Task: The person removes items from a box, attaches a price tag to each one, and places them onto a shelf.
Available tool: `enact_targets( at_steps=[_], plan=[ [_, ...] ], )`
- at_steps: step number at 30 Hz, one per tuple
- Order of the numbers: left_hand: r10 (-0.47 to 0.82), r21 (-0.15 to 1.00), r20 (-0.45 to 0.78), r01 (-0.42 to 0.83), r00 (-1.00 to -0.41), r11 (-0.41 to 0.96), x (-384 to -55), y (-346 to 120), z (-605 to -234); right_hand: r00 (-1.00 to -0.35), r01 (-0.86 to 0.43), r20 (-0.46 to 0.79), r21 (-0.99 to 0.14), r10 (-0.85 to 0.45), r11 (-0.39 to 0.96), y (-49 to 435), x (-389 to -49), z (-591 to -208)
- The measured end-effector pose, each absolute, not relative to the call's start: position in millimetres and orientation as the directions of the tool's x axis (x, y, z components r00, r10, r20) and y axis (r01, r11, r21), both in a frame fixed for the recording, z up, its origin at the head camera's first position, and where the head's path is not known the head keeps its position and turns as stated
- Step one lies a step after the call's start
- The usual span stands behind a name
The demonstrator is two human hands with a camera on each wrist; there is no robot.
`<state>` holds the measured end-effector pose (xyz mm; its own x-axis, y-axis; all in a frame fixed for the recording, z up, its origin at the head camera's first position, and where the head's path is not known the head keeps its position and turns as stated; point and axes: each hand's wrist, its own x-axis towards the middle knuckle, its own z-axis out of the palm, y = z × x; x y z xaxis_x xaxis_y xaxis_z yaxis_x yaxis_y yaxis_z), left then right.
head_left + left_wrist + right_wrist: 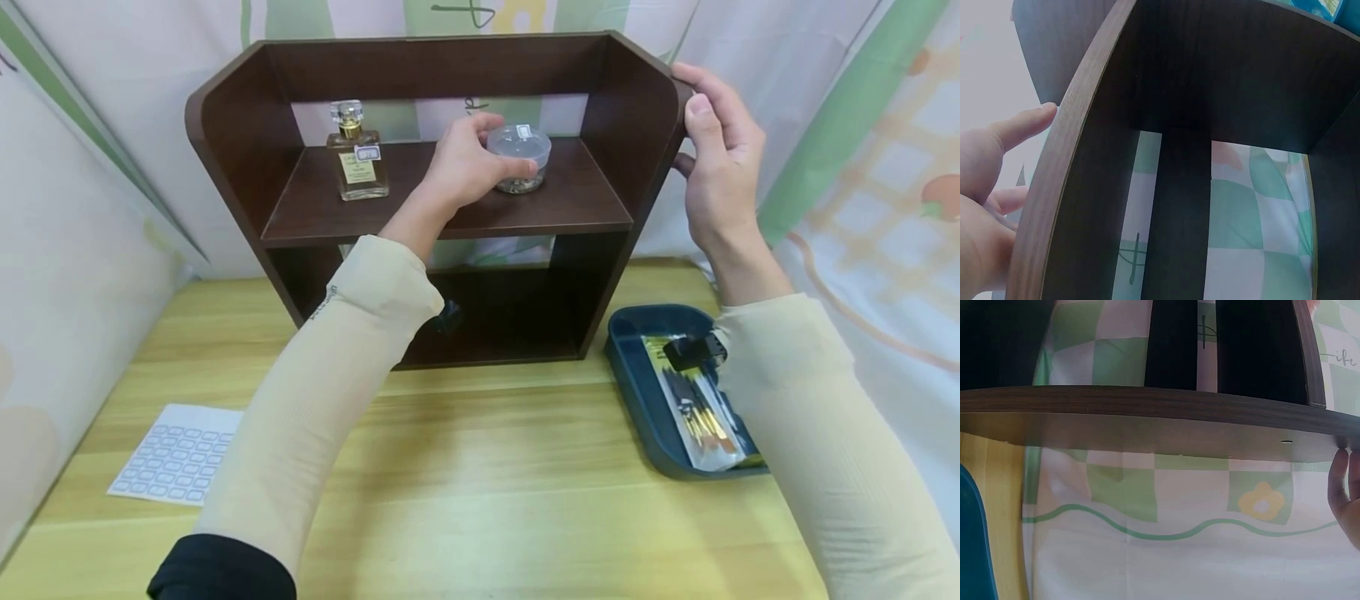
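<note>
On the upper board of a dark brown shelf unit (450, 71) stands a small round clear jar (534, 148) with a white label on its lid. My left hand (465, 162) grips the jar, thumb across its near side and fingers toward the back. A perfume bottle (362, 177) with a clear cap and a small label is on the same board, farther left. My right hand (723, 162) holds the rounded top of the right side panel, thumb at its front edge. In the left wrist view the shelf's edge hides the jar beyond my left hand (985, 181). Fingers (1338, 481) touch the panel in the right wrist view.
Right of the shelf, a dark blue tray (630, 392) holds a clear packet of paintbrushes (701, 412). A sheet of blue-bordered labels (176, 454) lies on the wooden table (480, 500) at left. Patterned curtain (862, 158) hangs behind and beside the shelf.
</note>
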<state>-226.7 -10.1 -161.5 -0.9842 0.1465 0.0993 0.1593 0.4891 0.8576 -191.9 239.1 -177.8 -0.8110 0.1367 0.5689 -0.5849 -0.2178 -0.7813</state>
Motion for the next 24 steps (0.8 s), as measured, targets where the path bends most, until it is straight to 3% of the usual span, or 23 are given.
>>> enact_targets(
  at_steps=[16, 24],
  plan=[
    [0.183, 0.862, 0.011, 0.102, -0.983, 0.497, -229.6, -10.8, -161.5, -0.815, -0.578, 0.566, -0.776, 0.126, -0.255, 240.1, -189.4, -179.0],
    [0.169, 0.859, 0.026, 0.109, -0.985, 0.500, -223.1, -12.8, -160.9, -0.813, -0.580, 0.574, -0.784, 0.096, -0.222, 241.2, -187.9, -178.0]
  ],
)
